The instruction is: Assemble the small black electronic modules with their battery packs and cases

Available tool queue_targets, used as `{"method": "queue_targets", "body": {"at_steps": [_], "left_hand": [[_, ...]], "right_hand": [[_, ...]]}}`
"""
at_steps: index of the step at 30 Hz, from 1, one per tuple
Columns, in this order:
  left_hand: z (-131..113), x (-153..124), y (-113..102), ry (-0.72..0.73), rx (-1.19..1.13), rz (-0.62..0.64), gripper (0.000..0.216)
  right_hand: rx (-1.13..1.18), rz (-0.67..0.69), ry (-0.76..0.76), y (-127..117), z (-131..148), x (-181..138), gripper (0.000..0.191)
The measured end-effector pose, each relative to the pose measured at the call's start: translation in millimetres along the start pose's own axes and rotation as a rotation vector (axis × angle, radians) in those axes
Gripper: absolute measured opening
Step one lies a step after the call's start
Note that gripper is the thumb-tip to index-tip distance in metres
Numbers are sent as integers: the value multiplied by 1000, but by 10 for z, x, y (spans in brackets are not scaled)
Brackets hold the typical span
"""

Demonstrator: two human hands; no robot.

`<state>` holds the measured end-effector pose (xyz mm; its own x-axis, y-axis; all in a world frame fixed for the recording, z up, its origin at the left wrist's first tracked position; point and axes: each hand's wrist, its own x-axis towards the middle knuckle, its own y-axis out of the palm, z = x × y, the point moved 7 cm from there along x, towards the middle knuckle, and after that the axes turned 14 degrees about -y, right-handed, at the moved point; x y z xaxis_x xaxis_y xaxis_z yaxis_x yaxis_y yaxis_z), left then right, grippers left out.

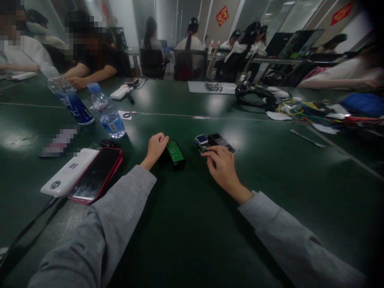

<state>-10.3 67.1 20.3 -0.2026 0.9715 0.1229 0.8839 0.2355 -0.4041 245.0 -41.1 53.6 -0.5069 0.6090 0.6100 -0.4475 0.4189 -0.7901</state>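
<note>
My left hand (156,148) is curled into a loose fist on the dark green table (192,224), its knuckles against a small black case holding a green circuit board (175,153). My right hand (221,165) lies palm down, fingers together, with its fingertips on a small electronic module (201,141) that has a blue-white screen. A black cover piece (220,141) sits just right of that module. Both arms wear grey sleeves.
A red-cased phone (96,174) and a white power bank (69,172) lie at my left, with two water bottles (107,112) beyond them. A headset (255,96), coloured cables (303,109) and a metal tool (306,138) lie at the right. Other people sit around the tables.
</note>
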Motion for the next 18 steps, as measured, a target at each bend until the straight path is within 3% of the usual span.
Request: {"method": "queue_targets", "body": {"at_steps": [18], "left_hand": [[-9, 2, 1, 3, 11, -17, 43]], "right_hand": [[-16, 11, -3, 8, 0, -1, 25]]}}
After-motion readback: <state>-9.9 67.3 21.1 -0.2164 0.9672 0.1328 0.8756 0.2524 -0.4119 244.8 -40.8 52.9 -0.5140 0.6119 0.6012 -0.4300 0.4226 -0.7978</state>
